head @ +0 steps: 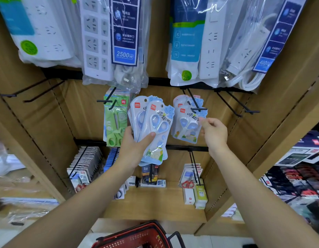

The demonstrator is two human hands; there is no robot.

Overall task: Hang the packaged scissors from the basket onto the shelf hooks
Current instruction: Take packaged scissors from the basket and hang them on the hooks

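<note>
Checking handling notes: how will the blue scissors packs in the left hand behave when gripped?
Probably stiff: the blue scissors packs stand upright above the left hand without drooping. Likely light, with several held by one thumb. They are glossy and fanned, so they may slide apart.

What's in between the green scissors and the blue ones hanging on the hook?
A fanned stack of blue scissors packs, gripped by the left hand, in the head view.

blue scissors packs (156,125): fanned, upright; hung packs (186,127): on hook (198,109); red basket (135,236): below
</note>
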